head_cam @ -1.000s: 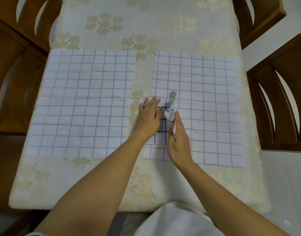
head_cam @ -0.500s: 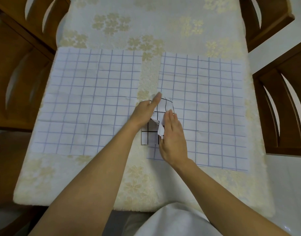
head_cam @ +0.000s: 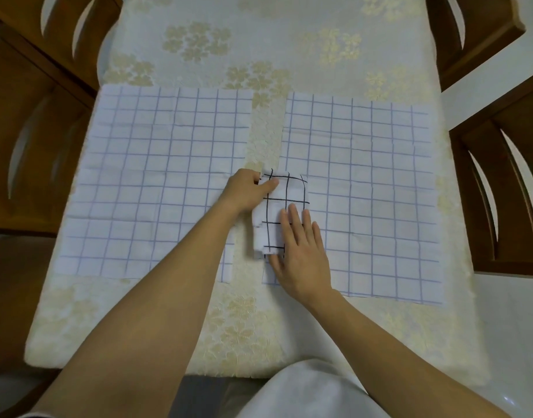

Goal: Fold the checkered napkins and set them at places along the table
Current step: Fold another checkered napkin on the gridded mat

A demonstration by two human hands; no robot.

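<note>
Folded black-checked napkin (head_cam: 289, 194) lying across the left edge of the right mat (head_cam: 379, 176) on the table (head_cam: 259, 40). Far left corner pinched by the left hand (head_cam: 244, 193), thumb on top. Near half pressed flat under the straight fingers of the right hand (head_cam: 301, 251).

The left hand (head_cam: 244, 191) has its fingers out of sight under the far-left corner of the black-checked napkin (head_cam: 289, 191), with only the thumb on top. The right hand (head_cam: 301, 251) lies flat over the napkin's near-right part and hides it. The wooden chairs (head_cam: 33, 116) outward of each hand, and the surface (head_cam: 259, 40) beyond them, are cut off by the picture's edges.
</note>
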